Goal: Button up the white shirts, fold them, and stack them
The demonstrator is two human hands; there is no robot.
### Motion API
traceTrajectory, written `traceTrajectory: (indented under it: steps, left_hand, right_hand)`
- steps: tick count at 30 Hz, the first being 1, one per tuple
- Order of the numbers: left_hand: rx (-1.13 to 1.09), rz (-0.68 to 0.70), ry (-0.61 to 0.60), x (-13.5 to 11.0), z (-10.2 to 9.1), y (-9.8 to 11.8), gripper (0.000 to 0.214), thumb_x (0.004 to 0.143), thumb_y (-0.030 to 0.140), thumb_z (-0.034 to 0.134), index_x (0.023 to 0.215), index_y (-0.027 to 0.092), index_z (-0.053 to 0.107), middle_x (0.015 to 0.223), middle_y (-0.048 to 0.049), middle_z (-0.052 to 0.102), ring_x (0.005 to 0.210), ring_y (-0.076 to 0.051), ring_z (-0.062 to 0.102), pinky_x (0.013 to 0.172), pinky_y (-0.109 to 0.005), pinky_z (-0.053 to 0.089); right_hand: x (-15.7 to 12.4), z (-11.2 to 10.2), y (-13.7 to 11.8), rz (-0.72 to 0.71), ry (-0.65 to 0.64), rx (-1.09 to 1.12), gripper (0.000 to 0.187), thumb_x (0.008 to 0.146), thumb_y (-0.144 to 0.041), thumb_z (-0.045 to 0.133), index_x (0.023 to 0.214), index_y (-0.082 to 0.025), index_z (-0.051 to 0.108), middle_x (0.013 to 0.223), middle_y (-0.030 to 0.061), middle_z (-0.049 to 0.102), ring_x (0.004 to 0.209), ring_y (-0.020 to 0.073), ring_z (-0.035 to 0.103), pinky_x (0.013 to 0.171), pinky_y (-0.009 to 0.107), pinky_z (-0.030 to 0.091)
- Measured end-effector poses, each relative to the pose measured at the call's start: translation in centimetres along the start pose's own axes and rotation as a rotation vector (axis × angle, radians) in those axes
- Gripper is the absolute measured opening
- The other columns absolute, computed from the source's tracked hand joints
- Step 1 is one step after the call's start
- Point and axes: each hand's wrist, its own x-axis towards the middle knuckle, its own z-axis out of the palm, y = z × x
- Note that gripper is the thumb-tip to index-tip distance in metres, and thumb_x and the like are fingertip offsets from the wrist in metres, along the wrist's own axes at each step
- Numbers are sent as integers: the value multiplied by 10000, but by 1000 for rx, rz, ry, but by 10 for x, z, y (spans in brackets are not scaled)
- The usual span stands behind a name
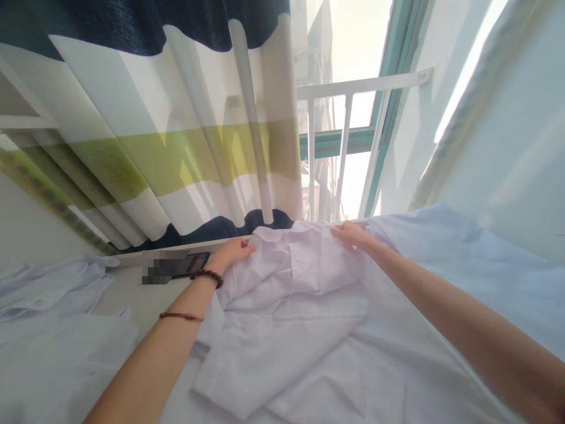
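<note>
A white shirt (286, 318) lies spread in front of me, its collar end toward the window. My left hand (232, 252) pinches the shirt's far left edge near the collar; a dark bead bracelet and a thin red cord sit on that wrist and forearm. My right hand (351, 234) grips the far right edge of the same collar area, fingers closed on the cloth. Both arms reach forward over the shirt.
A dark phone (190, 264) lies by the window ledge left of my left hand. More white garments (53, 330) are piled at the left. A pale blue sheet (463, 259) covers the right side. A striped curtain (176, 147) and white window bars (344, 153) stand behind.
</note>
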Motion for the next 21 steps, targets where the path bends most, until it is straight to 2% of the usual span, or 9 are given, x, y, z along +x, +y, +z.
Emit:
traceTrajectory:
  steps: [3, 6, 10, 13, 16, 19, 21]
  left_hand:
    - [-29, 30, -3, 11, -3, -8, 181, 709, 280, 652, 591, 186, 551, 614, -10, 643, 594, -184, 591, 542, -251, 411]
    - [-47, 16, 113, 27, -16, -15, 105, 799, 271, 584, 748, 183, 557, 689, -11, 636, 640, -167, 569, 580, -248, 407]
    - [-11, -50, 378, 54, -38, -13, 160, 926, 256, 393, 1029, 157, 466, 895, -88, 622, 804, -204, 553, 710, -315, 417]
    - [47, -14, 468, 58, -41, -2, 291, 941, 329, 390, 1153, 135, 431, 1099, -159, 573, 998, -263, 524, 847, -390, 403]
    - [127, 41, 440, 40, -29, 4, 400, 920, 399, 422, 1225, 144, 461, 1262, -187, 483, 1154, -334, 451, 963, -472, 346]
    - [182, 48, 308, 11, -13, -4, 401, 910, 402, 429, 1217, 164, 527, 1248, -174, 511, 1156, -361, 465, 974, -517, 348]
    - [195, 17, 223, -3, -4, -16, 394, 917, 379, 412, 1225, 172, 545, 1242, -171, 526, 1131, -360, 496, 961, -534, 366]
  right_hand:
    - [12, -5, 0, 33, -120, 95, 213, 758, -327, 619, 635, -154, 634, 601, 43, 631, 537, 165, 588, 497, 250, 447]
    - [29, -13, -5, 44, -79, 145, 233, 787, -340, 578, 656, -151, 615, 655, 38, 630, 563, 144, 577, 505, 228, 425]
    - [60, -21, -16, 85, 111, 98, 314, 880, -370, 436, 887, -126, 633, 898, 127, 657, 802, 225, 616, 654, 298, 465]
    - [64, -17, -24, 87, 239, 31, 429, 926, -366, 354, 1173, -79, 555, 1178, 217, 584, 1099, 318, 529, 866, 420, 433]
    - [42, -3, -26, -80, 275, -106, 544, 931, -421, 366, 1365, -97, 423, 1376, 216, 456, 1255, 353, 407, 988, 486, 356]
    - [10, 15, -21, -256, 148, -275, 574, 949, -469, 302, 1419, -149, 384, 1452, 177, 400, 1310, 343, 371, 1037, 494, 327]
    - [-3, 26, -17, -278, 37, -339, 565, 963, -464, 250, 1429, -174, 381, 1489, 141, 369, 1352, 316, 335, 1075, 477, 296]
